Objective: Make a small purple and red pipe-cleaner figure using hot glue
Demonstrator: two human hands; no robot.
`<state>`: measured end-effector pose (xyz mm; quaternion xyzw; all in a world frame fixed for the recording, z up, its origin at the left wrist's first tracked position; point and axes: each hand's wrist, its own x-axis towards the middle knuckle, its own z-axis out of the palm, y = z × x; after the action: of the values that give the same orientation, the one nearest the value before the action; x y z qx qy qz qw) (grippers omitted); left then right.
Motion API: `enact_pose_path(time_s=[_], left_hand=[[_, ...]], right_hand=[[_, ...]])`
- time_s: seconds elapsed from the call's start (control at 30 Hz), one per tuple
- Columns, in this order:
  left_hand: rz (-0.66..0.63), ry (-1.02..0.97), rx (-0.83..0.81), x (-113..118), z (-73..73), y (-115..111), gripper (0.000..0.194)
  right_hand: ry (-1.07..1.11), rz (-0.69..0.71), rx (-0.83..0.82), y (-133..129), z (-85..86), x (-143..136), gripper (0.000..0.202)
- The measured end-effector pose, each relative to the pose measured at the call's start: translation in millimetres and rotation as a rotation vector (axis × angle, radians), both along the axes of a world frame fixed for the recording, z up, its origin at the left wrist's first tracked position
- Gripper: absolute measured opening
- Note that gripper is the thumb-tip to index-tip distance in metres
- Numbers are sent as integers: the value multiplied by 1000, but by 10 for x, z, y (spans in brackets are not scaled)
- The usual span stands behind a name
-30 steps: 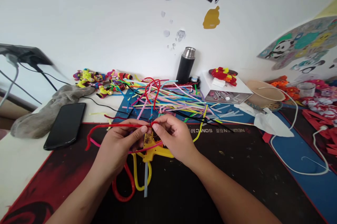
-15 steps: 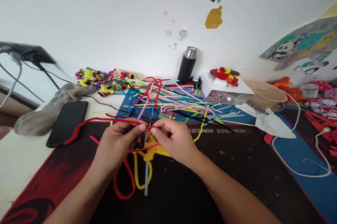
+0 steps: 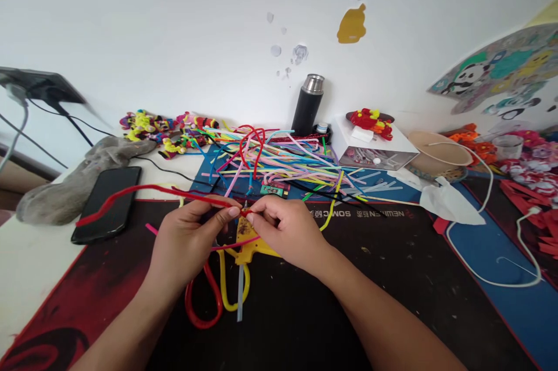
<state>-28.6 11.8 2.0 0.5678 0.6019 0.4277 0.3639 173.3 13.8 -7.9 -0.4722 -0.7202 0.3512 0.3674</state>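
Note:
A red pipe cleaner [image 3: 143,188] is pinched between both hands over the middle of the mat. My left hand [image 3: 192,237] grips it with thumb and forefinger, and its long free end trails left above the phone. Close beside, the closed fingertips of my right hand [image 3: 288,228] hold the red piece's other end; the exact join is hidden by the fingers. Below the hands lies a yellow glue gun [image 3: 249,252], a clear glue stick [image 3: 240,295] protruding from its back. Red and yellow loops, which look like scissor handles [image 3: 204,324], lie next to it, partly covered.
A pile of coloured pipe cleaners [image 3: 279,156] lies behind the hands. A black flask [image 3: 307,106] and a white box [image 3: 375,147] stand by the wall. Left is a phone [image 3: 107,205]; right are a straw hat [image 3: 436,153], tissue [image 3: 451,202] and white cable [image 3: 483,284].
The free end of the red pipe cleaner has swung left and up over the phone. Both hands stay pinched together; the whole view has shifted slightly.

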Motion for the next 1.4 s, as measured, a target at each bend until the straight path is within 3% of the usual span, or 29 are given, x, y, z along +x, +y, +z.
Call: enact_pose_path(time_s=[0.27,0.43,0.8,1.1,1.4], left_hand=[[-61,21,84,63,47,-33,16],[-93,33,117,74,-8,-28,15],[-91,-39,10,43,25,9,20],[-45,-179,-128,27,10,32,45],[2,-418,-170,39,-15,46,42]], right_hand=[[-138,62,24,-8,40,10,13],[-190,61,53,-3,11,3,12],[11,7,-21,-15,-22,-26,9],[98,-6,-57,-2,-18,-19,11],[240,-46,-111,29,-71,-32,16]])
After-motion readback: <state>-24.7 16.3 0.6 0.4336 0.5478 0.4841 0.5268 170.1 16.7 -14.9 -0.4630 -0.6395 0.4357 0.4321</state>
